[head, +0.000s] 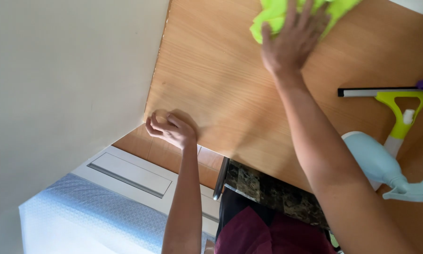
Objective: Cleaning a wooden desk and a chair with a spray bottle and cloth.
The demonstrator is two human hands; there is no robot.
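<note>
Green cloth [277, 14] lies at the far edge of the wooden desk [221, 84], pressed flat under the right hand [293, 40] — its fingers [291, 16] spread open on top. The left hand [170, 129] rests at the desk's near corner beside the wall [66, 84], fingers curled loosely, holding nothing. A window squeegee [395, 101] and pale blue spray bottle [378, 164] lie to the right — well apart from the cloth.

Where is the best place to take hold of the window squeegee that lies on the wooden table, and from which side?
Probably grip the squeegee's green handle stem below the fork, coming from above. It lies flat on the table, and the stem is its narrowest part.
</note>
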